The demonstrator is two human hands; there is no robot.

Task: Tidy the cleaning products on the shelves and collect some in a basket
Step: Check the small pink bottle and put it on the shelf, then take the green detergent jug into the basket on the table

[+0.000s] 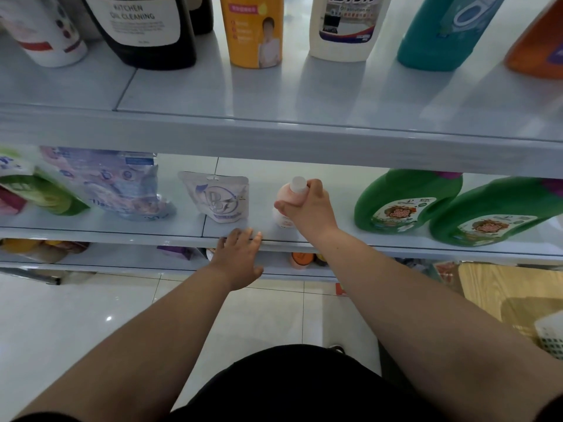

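- The white basket (552, 339) sits low at my four o'clock.
- My left hand (240, 254) lies flat, fingers straight, on the lip of the middle shelf (122, 231).
- My right hand (307, 208) curls round the small pink bottle (284, 194) standing there; it is probably light, rigid and slick, so I grip its shoulder.
- The shelf is glossy, with a white pouch (217, 196) at the bottle's nine o'clock and green jugs (405, 205) at three.

Pink bottle (285, 208), white cap, upright, middle shelf (231, 234).

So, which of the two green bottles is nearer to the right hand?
The left green bottle, beside the right hand; the other green bottle stands further right.
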